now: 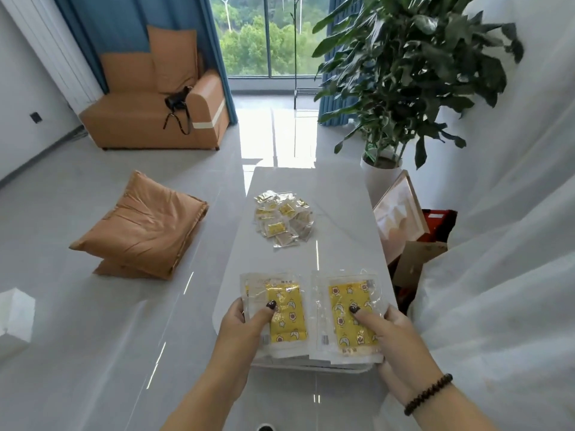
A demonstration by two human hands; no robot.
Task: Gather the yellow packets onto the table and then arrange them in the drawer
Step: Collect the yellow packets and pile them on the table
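Presently two stacks of yellow packets lie at the near end of the table (339, 194), side by side, long axes running away from the person. The left stack (284, 312) is pinched by the left hand (242, 325), thumb on top, fingers hidden beneath. The right stack (350, 312) is pinched likewise by the right hand (389, 334). Each hand grips its stack's outer near corner. A loose pile (284, 217) of smaller packets sits mid-table, well beyond both hands. No drawer is visible. Packet print is too blurred to read; star and moon motifs show. Judged: gathering stage.
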